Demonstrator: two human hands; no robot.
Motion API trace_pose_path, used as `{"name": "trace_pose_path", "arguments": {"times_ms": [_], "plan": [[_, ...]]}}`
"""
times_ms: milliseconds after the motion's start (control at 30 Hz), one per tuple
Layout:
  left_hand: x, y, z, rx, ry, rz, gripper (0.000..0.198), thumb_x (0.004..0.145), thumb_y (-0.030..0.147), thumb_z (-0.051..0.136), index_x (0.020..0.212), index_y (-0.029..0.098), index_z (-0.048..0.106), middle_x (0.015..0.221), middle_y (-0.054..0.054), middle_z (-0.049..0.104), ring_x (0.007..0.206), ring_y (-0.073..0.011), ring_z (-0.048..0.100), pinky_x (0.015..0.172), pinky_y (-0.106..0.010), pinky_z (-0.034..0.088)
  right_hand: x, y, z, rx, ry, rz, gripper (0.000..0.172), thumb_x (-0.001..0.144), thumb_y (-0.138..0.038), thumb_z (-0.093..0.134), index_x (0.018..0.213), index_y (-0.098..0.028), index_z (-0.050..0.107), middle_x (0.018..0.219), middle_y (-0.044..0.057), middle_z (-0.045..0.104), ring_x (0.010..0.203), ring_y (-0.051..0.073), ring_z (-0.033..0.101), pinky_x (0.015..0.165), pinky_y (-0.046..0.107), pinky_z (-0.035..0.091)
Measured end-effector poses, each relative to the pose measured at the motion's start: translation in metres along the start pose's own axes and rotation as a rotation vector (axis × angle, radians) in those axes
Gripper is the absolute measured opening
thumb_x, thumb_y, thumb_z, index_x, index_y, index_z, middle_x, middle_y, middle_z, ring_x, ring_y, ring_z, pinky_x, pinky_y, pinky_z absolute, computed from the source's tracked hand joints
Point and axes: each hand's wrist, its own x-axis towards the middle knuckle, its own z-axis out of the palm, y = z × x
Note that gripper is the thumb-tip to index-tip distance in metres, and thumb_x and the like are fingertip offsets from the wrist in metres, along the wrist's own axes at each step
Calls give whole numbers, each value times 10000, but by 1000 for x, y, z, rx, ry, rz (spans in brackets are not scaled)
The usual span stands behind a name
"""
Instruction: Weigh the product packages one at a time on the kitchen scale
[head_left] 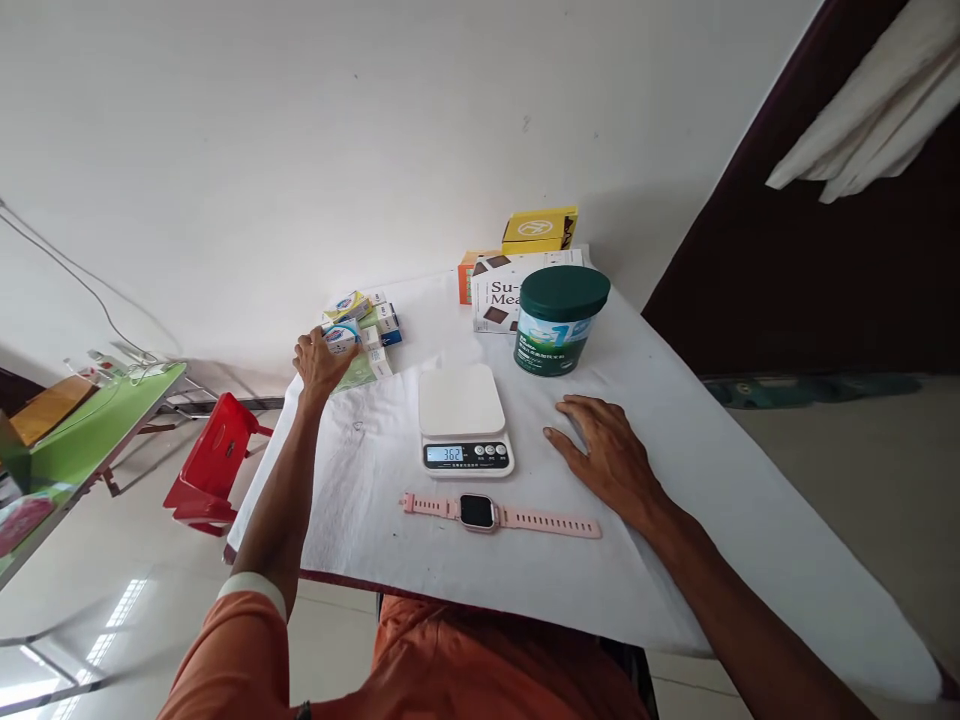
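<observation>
At the table's far left, my left hand (pixel 321 362) has its fingers and thumb around a small white and blue box (pixel 343 337), among a pile of small boxes (pixel 387 320). My right hand (pixel 606 452) rests on the white cloth, fingers and thumb apart, holding nothing. Between the hands sits a white kitchen scale (pixel 462 402) with a bare plate; its display seems to read 362. A pink-strapped watch (pixel 478 511) lies flat in front of the scale. Behind my right hand stands a green lidded tub (pixel 561 320).
A white box (pixel 495 295), a yellow box (pixel 538 230) and an orange box (pixel 465 280) stand behind the tub, near the wall. A red chair (pixel 214 465) and a green table (pixel 112 415) are to the left of the white-covered table (pixel 450 570).
</observation>
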Motion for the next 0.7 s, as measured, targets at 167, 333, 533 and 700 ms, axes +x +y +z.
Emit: {"name": "trace_pose_path", "arguments": {"times_ms": [167,333,533,700], "plan": [[18,-8,-2,-13,-70,61,856,714,569,798,1412,209,458,1487,-198,463,1392,-396,460,1131,-563,388,0,1,2,5,27,2,379,978,-425,492,1191,-157,655,1269,179,674,1162,360,596,960,526,537],[28,-26,-22,-41,-144,154,632,692,464,828,1219,204,596,1301,-136,569,1244,-327,574,1084,-483,457,1,2,3,2,35,-7,349,967,-377,521,1190,-145,656,1265,185,671,1146,359,599,960,529,538],[-11,-18,-36,-275,-110,302,611,672,511,843,1160,205,637,1201,-87,631,1042,-257,652,928,-434,558,2,0,0,0,34,-14,332,974,-359,524,1189,-144,657,1260,183,667,1149,354,593,956,509,544],[-63,28,-10,-410,-270,603,581,671,496,883,1131,224,654,1104,-57,667,1021,-243,664,877,-401,571,2,1,1,-2,31,12,324,960,-354,542,1182,-148,658,1252,181,670,1132,362,588,940,517,547]]}}
